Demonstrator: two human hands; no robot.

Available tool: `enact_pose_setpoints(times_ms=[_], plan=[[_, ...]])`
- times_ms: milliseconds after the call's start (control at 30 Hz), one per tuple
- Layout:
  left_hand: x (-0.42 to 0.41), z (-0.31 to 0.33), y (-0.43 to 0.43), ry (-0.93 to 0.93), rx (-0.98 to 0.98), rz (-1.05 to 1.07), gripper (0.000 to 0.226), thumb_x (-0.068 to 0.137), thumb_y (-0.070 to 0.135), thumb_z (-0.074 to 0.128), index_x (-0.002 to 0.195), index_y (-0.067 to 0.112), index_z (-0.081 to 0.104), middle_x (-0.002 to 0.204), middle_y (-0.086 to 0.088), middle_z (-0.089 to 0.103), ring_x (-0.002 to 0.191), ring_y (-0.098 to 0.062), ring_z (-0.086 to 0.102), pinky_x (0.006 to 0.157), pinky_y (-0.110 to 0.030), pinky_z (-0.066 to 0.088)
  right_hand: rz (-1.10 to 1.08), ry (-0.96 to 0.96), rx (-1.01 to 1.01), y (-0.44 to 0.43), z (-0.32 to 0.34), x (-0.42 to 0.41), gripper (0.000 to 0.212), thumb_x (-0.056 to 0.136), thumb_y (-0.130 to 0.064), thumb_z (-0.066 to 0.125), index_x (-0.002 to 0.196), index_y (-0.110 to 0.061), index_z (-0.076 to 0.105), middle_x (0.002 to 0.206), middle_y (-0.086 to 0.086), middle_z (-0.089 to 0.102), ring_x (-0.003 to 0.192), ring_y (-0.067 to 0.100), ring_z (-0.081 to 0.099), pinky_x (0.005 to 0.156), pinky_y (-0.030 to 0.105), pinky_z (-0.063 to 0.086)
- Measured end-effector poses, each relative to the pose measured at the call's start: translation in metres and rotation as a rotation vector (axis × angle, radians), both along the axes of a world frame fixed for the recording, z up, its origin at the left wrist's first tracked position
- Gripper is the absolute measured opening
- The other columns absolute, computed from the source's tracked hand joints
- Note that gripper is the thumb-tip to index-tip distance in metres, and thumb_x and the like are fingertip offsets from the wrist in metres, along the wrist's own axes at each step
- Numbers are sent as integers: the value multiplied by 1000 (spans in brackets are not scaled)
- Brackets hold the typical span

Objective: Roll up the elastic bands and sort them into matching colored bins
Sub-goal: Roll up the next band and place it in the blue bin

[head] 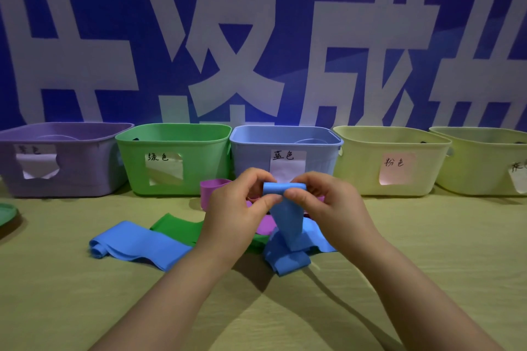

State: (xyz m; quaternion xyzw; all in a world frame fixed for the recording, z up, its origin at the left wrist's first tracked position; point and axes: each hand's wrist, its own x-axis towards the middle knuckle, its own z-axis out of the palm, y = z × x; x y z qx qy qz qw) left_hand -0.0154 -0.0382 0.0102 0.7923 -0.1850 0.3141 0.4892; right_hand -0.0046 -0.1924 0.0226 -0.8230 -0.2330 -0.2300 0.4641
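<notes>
My left hand (236, 208) and my right hand (328, 205) both pinch the folded top end of a blue elastic band (285, 219) above the table. Its loose tail hangs down and bunches on the tabletop. Another blue band (137, 242) lies flat to the left, its far end curled. A green band (176, 226) lies partly under it, and a purple band (266, 225) shows behind my hands. Along the back stand a purple bin (71, 131), a green bin (176, 134), a blue bin (285, 137) and two pale yellow bins (390, 137), (484, 139), each with a paper label.
A small purple cup-like roll (212, 191) stands in front of the green and blue bins. A green plate edge (7, 212) shows at the far left. The yellow-green table (427, 236) runs to a blue banner wall behind the bins.
</notes>
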Motion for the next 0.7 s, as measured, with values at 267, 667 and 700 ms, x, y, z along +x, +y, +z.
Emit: enact_pose_setpoints(times_ms=[267, 667, 700], plan=[[3, -2, 1, -70, 95, 54, 7, 84, 24, 64, 79, 20, 62, 56, 3, 53, 59, -10, 49, 52, -19, 33, 12, 19, -43, 1, -1, 1, 42, 80, -57, 43, 68, -20, 58, 59, -5, 52, 65, 21, 54, 67, 49, 50], [2, 0, 0, 42, -52, -34, 14, 81, 24, 69, 85, 32, 58, 69, 13, 62, 63, -3, 55, 59, -17, 43, -53, -86, -55, 1, 0, -1, 4, 87, -23, 60, 85, -26, 59, 66, -17, 52, 69, -6, 50, 58, 12, 35], [2, -1, 0, 38, -75, -61, 18, 78, 25, 71, 86, 34, 58, 78, 11, 65, 70, -7, 59, 65, -21, 46, -49, -79, -56, 1, 0, -2, 5, 88, -24, 59, 83, -25, 58, 64, -15, 52, 67, -4, 50, 56, 13, 36]])
